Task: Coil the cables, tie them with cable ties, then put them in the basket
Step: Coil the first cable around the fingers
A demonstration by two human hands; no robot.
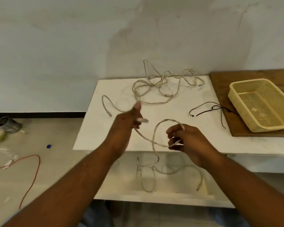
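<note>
Above the front of the white table, both my hands hold one grey cable. My left hand grips it near its plug end, thumb up. My right hand pinches a loop of the same cable, which arches between the hands; its free length hangs past the table edge in front of a lower shelf. A tangle of grey cables lies at the back of the table. Two thin black cable ties lie to the right. The yellow mesh basket stands on a wooden board at the far right.
The wooden board covers the table's right end. A white wall rises right behind the table. On the floor to the left lie an orange cord, a metal can and small bits of litter.
</note>
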